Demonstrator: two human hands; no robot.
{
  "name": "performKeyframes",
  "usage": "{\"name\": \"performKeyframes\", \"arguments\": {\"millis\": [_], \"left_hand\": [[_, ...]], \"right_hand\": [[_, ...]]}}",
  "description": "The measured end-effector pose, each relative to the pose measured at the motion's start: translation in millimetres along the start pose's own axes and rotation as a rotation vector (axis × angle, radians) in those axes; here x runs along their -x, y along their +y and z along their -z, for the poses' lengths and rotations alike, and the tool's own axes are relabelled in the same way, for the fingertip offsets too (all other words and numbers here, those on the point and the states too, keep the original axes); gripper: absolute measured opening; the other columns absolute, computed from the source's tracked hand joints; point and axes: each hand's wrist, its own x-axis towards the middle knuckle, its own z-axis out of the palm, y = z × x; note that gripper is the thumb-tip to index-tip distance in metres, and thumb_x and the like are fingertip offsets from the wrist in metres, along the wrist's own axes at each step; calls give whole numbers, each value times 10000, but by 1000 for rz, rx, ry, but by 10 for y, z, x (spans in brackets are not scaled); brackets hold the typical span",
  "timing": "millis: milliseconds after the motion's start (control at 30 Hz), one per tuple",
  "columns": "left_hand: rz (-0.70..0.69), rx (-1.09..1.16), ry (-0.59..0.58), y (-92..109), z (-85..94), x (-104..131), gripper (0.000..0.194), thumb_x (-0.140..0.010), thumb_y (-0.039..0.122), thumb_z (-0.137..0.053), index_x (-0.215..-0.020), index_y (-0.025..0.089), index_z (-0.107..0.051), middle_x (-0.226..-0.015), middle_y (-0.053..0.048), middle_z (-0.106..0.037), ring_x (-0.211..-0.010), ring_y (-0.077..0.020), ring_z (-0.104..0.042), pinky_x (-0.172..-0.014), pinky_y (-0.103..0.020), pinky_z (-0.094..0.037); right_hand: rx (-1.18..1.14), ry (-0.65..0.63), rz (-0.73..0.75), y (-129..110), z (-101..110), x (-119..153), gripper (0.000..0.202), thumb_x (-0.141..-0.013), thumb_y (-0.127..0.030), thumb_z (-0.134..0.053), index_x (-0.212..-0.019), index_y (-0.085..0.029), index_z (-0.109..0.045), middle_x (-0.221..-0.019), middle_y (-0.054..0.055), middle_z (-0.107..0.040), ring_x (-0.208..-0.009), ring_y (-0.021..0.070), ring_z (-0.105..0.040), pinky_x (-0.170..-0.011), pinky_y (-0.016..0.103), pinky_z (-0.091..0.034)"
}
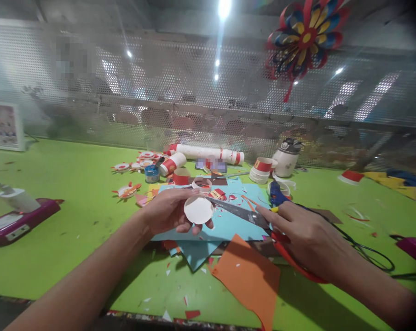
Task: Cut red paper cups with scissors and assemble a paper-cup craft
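Observation:
My left hand holds a round white paper disc, its fingers underneath and its thumb near the upper edge. In my right hand is a pair of scissors with red handles. The blades point left, and their tips reach the disc's upper right edge; I cannot tell if they touch it. Below both hands lie light blue paper sheets strewn with red and white scraps. An orange paper piece lies nearer the table's front edge.
A blue glue gun with a black cord lies just beyond my right hand. Paper cups, a white bottle, a blue jar and cut-paper figures stand behind. A purple power strip is at left on the green table.

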Motion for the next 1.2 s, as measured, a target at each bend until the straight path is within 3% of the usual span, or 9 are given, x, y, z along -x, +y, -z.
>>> {"name": "performKeyframes", "arguments": {"millis": [467,733,967,1133,1200], "left_hand": [[-37,-1,-1,5,-15,2,412,-940,309,-371,-855,40,-672,-772,-208,-719,-507,-154,-644,-324,-166,-360],[-53,36,-55,-5,18,6,373,-926,325,-405,-950,39,-642,-783,-210,-716,-527,-170,-653,-325,-174,-345],[1,29,-72,35,-17,51,361,-878,380,-470,-904,71,-656,-764,-187,-710,-516,-172,-642,-300,-173,-307],[-1,19,-76,23,-18,39,376,-881,384,-463,-926,59,-646,-759,-186,-710,-511,-166,-632,-293,-170,-310],[-7,22,-77,23,-20,39,385,-891,376,-445,-921,52,-651,-756,-192,-708,-511,-166,-633,-292,-170,-314]], "right_hand": [[4,-47,-47,-55,-64,32,364,-862,-131,-478,-1183,-55,-632,-705,68,-520,-558,181,-480,-525,294,-368],[-243,-161,-152,-68,-65,42,348,-878,-206,-554,-1216,-135,-597,-750,67,-591,-627,205,-548,-570,317,-433],[-713,-226,-221,-76,47,-61,185,-894,-226,-538,-1003,-196,-685,-793,32,-693,-654,163,-617,-581,255,-486],[-765,-241,-285,-135,82,-83,140,-868,-227,-561,-766,-184,-647,-658,-9,-629,-585,136,-557,-542,232,-450],[-744,-227,-298,-160,62,-64,143,-870,-214,-550,-769,-186,-648,-662,-9,-628,-591,136,-552,-548,232,-450]]}}
